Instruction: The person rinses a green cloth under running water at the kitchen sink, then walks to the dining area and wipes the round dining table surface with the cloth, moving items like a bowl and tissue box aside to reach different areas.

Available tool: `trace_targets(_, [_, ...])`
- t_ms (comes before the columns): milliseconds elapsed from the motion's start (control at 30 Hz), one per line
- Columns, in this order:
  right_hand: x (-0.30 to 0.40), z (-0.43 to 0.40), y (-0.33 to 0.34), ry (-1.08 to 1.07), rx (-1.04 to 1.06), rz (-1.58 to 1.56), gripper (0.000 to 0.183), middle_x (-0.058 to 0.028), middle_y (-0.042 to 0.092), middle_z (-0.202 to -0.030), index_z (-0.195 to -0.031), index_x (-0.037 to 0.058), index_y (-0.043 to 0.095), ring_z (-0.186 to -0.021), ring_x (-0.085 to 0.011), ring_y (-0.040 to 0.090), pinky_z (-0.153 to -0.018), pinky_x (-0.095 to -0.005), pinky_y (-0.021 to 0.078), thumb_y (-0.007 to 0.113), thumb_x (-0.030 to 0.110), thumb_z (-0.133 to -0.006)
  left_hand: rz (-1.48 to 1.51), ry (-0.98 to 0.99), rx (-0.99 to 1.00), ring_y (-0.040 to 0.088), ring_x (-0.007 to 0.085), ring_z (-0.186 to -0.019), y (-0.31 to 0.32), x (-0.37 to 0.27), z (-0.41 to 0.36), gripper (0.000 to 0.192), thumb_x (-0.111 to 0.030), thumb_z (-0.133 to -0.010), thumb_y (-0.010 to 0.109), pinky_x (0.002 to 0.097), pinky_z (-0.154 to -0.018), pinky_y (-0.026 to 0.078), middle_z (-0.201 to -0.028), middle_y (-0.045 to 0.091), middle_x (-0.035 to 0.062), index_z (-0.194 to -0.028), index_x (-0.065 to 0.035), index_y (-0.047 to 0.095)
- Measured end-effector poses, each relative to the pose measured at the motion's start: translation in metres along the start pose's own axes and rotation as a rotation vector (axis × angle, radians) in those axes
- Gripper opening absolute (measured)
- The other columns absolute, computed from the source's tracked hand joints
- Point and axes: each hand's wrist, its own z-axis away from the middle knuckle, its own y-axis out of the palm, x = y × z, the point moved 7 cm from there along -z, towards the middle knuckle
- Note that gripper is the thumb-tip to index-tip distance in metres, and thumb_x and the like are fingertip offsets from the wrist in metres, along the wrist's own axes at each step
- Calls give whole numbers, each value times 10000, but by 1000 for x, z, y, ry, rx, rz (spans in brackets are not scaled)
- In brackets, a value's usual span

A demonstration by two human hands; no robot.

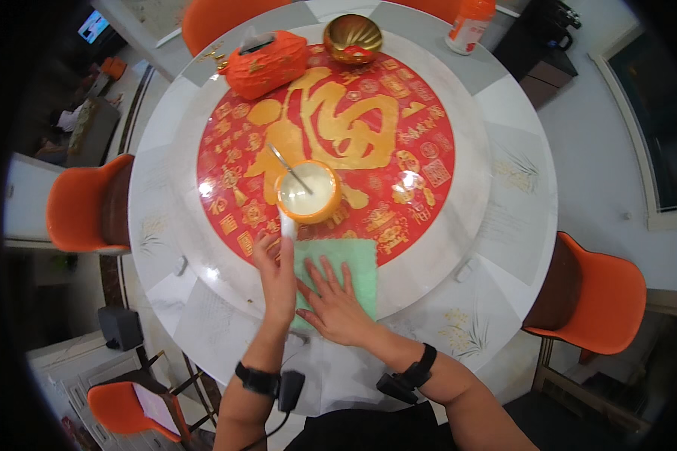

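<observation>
An orange-rimmed mug [309,191] with a white handle stands on the round turntable. It contains a pale liquid, and a metal spoon [284,162] leans in it with its stem towards the far left. My left hand [276,273] is at the mug's handle, thumb tip against its near end; whether the fingers close around it cannot be made out. Beneath my right hand [335,307] lies a light green cloth [361,253], spread partly over the turntable's near edge. That hand rests flat on the cloth with its fingers apart.
On the turntable [468,169], a red tissue box cover [268,65] and a gold bowl [344,34] sit at the far side. A white bottle with an orange cap [468,28] stands on the marble-patterned table [519,225]. Orange chairs [609,299] surround it.
</observation>
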Motion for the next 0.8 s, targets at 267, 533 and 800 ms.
trace_targets(267, [-76, 26, -68, 338, -279, 143, 491, -180, 257, -1434, -1331, 84, 405, -1327, -386, 191, -1067, -546, 106, 485, 267, -882, -1058, 472, 414, 202, 371, -1335, 31, 16, 74, 565, -334, -874, 499, 592, -1050, 91, -1438, 214, 215, -1370, -118, 338])
trace_targets(533, [-82, 28, -62, 355, -158, 445, 563, -160, 238, -1450, -1373, 114, 354, -1344, -377, 152, -1086, -521, 71, 483, 341, -874, -1283, 516, 372, 184, 353, -1345, -46, 12, 17, 518, -397, -890, 459, 632, -1028, 61, -1462, 217, 137, -1370, -225, 369])
trace_targets(800, [-103, 30, -78, 282, -126, 501, 564, -135, 262, -1445, -1374, 130, 348, -1350, -344, 171, -1095, -498, 86, 495, 317, -864, -1088, 566, 471, 219, 340, -1334, -25, 19, 36, 524, -295, -900, 475, 503, -1070, 181, -1445, 248, 144, -1371, -113, 338])
